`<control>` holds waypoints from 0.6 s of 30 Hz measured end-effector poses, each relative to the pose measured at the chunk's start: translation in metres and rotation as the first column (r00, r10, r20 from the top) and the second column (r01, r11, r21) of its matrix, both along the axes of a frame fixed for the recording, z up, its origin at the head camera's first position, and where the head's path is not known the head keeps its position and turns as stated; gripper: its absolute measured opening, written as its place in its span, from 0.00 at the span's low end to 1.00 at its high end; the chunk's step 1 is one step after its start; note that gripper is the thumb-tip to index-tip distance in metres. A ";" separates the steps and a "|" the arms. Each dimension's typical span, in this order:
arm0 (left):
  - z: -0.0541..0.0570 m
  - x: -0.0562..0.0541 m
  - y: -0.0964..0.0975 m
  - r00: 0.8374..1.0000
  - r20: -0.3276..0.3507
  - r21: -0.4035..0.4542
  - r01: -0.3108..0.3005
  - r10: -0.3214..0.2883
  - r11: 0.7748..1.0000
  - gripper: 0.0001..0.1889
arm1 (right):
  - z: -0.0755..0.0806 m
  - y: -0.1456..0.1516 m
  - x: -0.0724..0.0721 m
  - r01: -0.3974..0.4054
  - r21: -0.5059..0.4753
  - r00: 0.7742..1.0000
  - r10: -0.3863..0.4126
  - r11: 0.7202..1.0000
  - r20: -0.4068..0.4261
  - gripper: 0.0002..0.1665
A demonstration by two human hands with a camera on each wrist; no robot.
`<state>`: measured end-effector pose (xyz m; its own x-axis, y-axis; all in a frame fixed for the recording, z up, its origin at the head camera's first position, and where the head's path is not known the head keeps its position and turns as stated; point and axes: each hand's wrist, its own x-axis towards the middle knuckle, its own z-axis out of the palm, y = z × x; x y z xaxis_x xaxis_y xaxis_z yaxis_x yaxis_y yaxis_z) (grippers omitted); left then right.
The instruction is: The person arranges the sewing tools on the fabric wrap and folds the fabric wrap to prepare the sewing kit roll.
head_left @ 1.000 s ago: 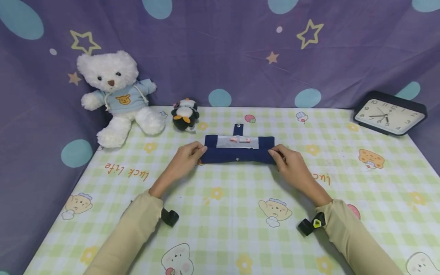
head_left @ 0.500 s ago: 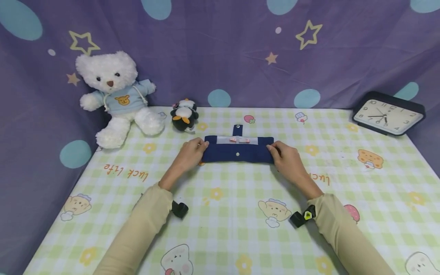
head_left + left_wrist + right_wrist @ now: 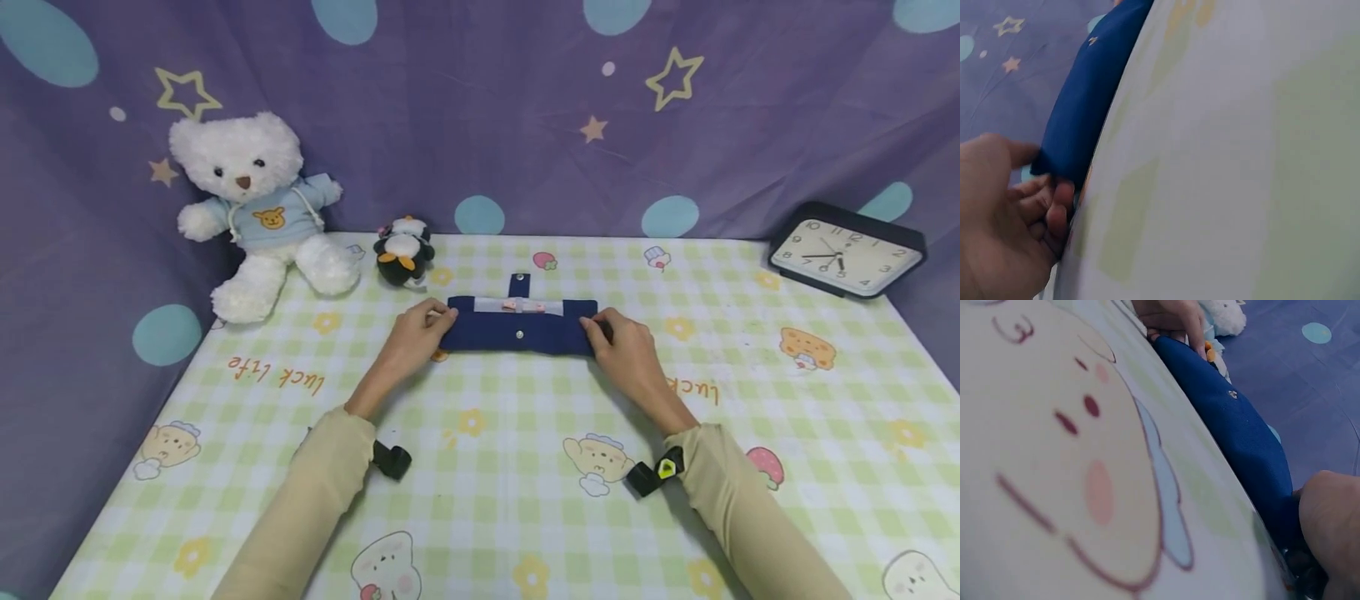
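A navy blue fabric pouch (image 3: 517, 332) lies across the table, its near part folded or rolled up toward the back. Behind the fold, a strip of pale lining (image 3: 491, 306) with small pinkish printed bits shows. A strap (image 3: 519, 286) with a metal snap sticks out at the far side, and another snap sits on the folded front. My left hand (image 3: 414, 337) pinches the pouch's left end between thumb and fingers; the left wrist view shows this blue end (image 3: 1079, 119) too. With my right hand (image 3: 628, 343) I pinch the right end, its fingertips partly hidden.
Behind the pouch to the left sit a white teddy bear (image 3: 258, 208) and a small penguin plush (image 3: 403, 252). A black-framed clock (image 3: 847, 254) stands at the back right. The checked tablecloth (image 3: 480, 483) meets a purple curtain (image 3: 525, 125) behind.
Both hands have brought the pouch's near edge up and away from me, so the blue fold covers more of the pale lining. The grip at both ends stays.
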<state>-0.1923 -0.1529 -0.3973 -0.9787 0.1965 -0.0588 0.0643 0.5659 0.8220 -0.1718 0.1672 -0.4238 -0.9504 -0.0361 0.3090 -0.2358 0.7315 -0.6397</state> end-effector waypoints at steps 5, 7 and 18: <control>-0.003 0.002 -0.006 0.999 -0.037 0.032 0.009 -0.008 0.999 0.17 | -0.003 -0.002 0.000 0.017 -0.023 1.000 -0.017 1.000 -0.009 0.16; -0.003 0.002 -0.006 0.999 -0.054 0.027 0.007 -0.006 1.000 0.16 | -0.003 -0.002 0.000 0.021 -0.022 1.000 -0.021 1.000 -0.014 0.16; -0.003 0.003 0.000 0.997 -0.077 0.009 -0.030 0.031 1.000 0.15 | -0.005 -0.003 -0.002 0.045 0.067 0.994 -0.039 0.997 -0.098 0.16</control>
<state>-0.1893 -0.1528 -0.3998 -0.9858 0.1670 0.0184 0.1105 0.5619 0.8198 -0.1742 0.1639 -0.4287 -0.9174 -0.0212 0.3974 -0.2622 0.7835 -0.5633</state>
